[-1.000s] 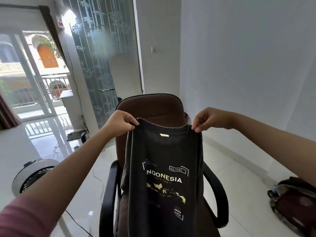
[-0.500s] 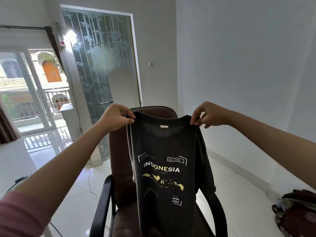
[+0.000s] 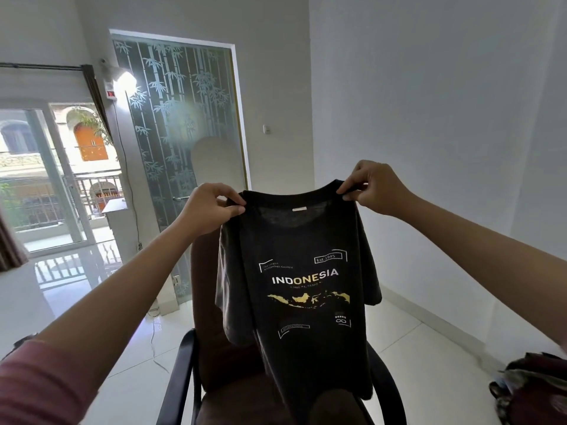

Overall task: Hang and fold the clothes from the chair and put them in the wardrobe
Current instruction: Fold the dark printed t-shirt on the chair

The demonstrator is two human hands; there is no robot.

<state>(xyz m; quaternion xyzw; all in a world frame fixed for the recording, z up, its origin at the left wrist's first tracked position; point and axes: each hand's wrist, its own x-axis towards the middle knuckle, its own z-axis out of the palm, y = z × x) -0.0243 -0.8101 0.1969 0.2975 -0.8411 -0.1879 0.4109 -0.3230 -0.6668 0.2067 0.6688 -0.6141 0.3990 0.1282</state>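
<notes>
On the left side: a sliding glass door (image 3: 46,179) to a balcony is seen, with a dark curtain (image 3: 95,96) at its edge, and next to it a frosted glass door (image 3: 181,124) with a bamboo pattern.
On the floor at left: a thin cable (image 3: 155,342) is laid over the white tiles (image 3: 129,357), beside the chair.
Pink sleeve (image 3: 43,384): it is seen on the left arm, at the bottom left corner.
Left hand (image 3: 211,210): the fingers are curled, and the left shoulder of the shirt is pinched between thumb and fingers, beside the collar.
T-shirt (image 3: 300,289): a dark shirt with the word INDONESIA and a yellow map print is held up in the air by both shoulders, front side to the camera. It hangs straight down in front of the chair, and the chair back is mostly hidden by it. The lower hem is near the seat; if it touches the seat cannot be told.
Chair (image 3: 208,332): a brown office chair with black armrests is placed behind and under the shirt.
Right hand (image 3: 374,188): the right shoulder of the shirt is gripped with curled fingers, a little higher than the left one.
On the right side: a plain white wall (image 3: 429,118) is seen, with open tiled floor between it and the chair.
At the bottom right corner: a dark red pile of cloth (image 3: 534,391) is lying, cut by the frame edge.
</notes>
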